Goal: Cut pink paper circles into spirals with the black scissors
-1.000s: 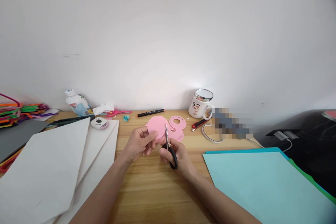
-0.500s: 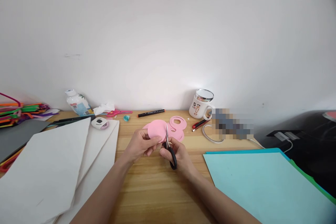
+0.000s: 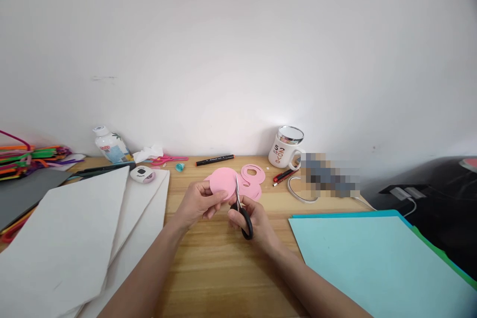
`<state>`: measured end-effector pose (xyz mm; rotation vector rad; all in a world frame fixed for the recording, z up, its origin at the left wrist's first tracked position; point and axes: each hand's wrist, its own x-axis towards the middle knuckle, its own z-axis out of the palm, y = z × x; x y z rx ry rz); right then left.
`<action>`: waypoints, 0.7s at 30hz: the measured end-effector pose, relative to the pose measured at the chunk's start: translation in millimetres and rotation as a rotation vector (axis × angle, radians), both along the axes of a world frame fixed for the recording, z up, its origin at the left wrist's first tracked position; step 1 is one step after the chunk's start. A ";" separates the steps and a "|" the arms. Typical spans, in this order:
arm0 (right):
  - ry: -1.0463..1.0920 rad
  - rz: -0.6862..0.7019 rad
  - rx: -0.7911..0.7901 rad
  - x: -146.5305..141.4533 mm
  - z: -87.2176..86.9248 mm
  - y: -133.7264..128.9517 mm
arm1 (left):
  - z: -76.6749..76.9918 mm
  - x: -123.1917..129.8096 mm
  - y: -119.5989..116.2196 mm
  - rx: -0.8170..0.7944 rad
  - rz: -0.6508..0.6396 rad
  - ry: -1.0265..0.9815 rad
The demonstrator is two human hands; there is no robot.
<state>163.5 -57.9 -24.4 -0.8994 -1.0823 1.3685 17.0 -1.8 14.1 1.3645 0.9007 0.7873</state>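
Disc (image 3: 222, 180): pink paper, centre of a clock dial with 12 at the wall; held above the table (image 3: 219, 273), face turned up.
Left hand (image 3: 198, 202): at 8 o'clock, closed on the disc in a pinch, thumb on top; grip presumably kept to the near-left edge so that the right edge is free.
Right hand (image 3: 256, 217): at 4 o'clock, closed round the black-handled scissors (image 3: 247, 229); blades point to 12 at the disc's right edge, an angle that would suit a curved rim.
Looped pink paper (image 3: 254, 192): at 3 o'clock, beyond the blades; seems set down within easy reach.
Dual-tip marker (image 3: 215, 160): near 11 o'clock, lying near the wall, probably out of the way of both hands.
Mug (image 3: 281, 154): at 2 o'clock, upright.
Pale blue sheets (image 3: 372, 258): at 4 o'clock; white sheets (image 3: 74, 228) at 8 o'clock, leaving elbow room between, it appears.
Concealed: most fingers under the disc; part of the scissors' grip behind the right hand.
Unconfirmed: whether paper lies between the blades; whether pink behind the disc's left edge is a separate piece.
Pixelated patch (image 3: 328, 176): at 3 o'clock, contents unreadable.
Frame edge: cuts off both forearms and both sheet stacks.
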 end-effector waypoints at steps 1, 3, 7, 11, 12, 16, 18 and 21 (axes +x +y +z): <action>0.002 0.001 0.001 -0.1 -0.5 0.2 | 0.0 0.0 0.1 0.003 0.003 0.000; 0.004 0.003 0.004 -0.4 -0.8 0.5 | 0.6 0.6 -0.1 -0.004 0.012 -0.013; -0.006 0.002 0.005 -1.3 -0.7 0.3 | 3.0 3.0 -1.4 -0.039 0.011 -0.063; -0.031 0.007 0.016 -1.7 -0.7 -0.4 | 3.6 4.2 -2.1 -0.040 0.020 -0.059; -0.033 0.005 0.014 -1.6 -0.5 -0.4 | 3.2 4.1 -2.1 -0.039 0.024 -0.054; -0.012 -0.012 0.011 -0.7 1.0 0.9 | 0.9 3.1 -1.3 -0.051 -0.007 -0.039; 0.002 -0.013 0.016 -0.4 1.6 1.7 | -0.1 2.8 -1.0 -0.047 -0.018 -0.031; 0.002 -0.006 0.014 -0.2 1.4 2.2 | -0.8 2.5 -1.0 -0.039 -0.016 -0.024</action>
